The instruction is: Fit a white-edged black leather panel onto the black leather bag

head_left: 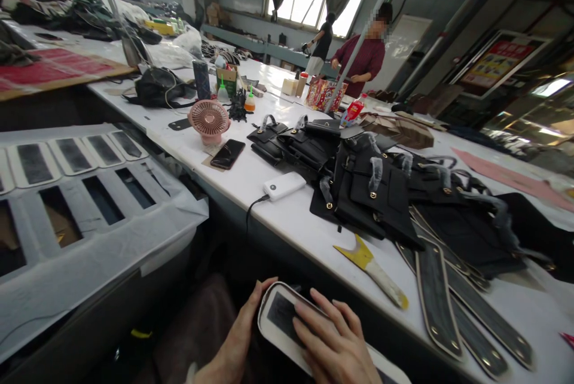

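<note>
A long leather panel [280, 336] with a pale, rounded border and a dark middle is held low in front of me, tilted over the table edge. My left hand [235, 339] grips its left end, with the thumb side along the border. Across its upper face lies my right hand [336, 339], fingers stretched out and touching the dark part; its thumb is hidden. The panel's far end runs out under my right hand toward the bottom of the view. On the table, a yellow and white forked tool [372, 267] lies nearest to my right hand.
Black handbags [372, 186] are heaped on the white table, with dark straps [437, 297] at right. A white power bank [284, 185], phone [228, 154] and pink fan [210, 121] stand further left. Similar panels [72, 154] lie on the left bench. Two people [365, 58] stand beyond.
</note>
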Demonstrator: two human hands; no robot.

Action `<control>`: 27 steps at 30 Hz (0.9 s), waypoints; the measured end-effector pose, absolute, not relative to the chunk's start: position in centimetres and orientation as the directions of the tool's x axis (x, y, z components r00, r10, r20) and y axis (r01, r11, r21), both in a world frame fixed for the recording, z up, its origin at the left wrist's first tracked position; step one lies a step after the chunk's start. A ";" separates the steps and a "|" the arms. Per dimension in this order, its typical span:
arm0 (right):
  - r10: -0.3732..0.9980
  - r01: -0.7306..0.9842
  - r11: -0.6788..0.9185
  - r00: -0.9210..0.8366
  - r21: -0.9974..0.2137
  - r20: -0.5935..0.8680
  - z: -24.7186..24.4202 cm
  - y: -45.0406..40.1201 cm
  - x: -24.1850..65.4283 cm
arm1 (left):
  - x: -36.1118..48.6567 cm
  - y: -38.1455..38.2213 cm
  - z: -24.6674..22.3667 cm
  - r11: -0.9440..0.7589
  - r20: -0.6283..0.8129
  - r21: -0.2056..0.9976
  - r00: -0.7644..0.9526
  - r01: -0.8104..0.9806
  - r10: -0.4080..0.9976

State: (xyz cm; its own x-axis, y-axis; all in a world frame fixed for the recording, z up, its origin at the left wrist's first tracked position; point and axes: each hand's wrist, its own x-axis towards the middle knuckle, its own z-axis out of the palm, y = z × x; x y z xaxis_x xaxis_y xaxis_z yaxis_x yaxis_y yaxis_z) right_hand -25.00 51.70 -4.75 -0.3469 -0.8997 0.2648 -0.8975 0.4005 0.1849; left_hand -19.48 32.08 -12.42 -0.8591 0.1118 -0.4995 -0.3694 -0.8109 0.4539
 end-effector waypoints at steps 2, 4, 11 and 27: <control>-0.928 -0.921 0.338 -0.292 0.193 0.231 -4.4 52.7 -25.4 | -19.6 32.0 -12.2 -0.801 -0.505 0.462 -0.856 -0.380 0.115; -0.942 -0.934 0.318 -0.291 0.166 0.167 -4.3 53.4 -25.7 | -19.5 31.8 -12.1 -0.783 -0.507 0.482 -0.854 -0.393 0.118; -0.931 -0.916 0.361 -0.364 -0.177 -0.018 -5.4 53.6 -26.1 | -19.0 31.6 -13.1 -0.781 -0.526 0.481 -0.844 -0.399 0.107; -0.909 -0.805 0.411 -0.395 -0.428 -0.131 -4.4 52.5 -25.8 | -19.5 31.7 -12.2 -0.754 -0.533 0.533 -0.844 -0.384 0.053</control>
State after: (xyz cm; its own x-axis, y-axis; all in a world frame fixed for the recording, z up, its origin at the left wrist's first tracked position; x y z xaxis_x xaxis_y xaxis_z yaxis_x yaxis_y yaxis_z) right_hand -25.78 52.54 -4.40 -0.3952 -0.9093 -0.1307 -0.8049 0.4113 -0.4278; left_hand -19.53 31.74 -12.17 -0.8443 0.0530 -0.5332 -0.3841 -0.7538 0.5332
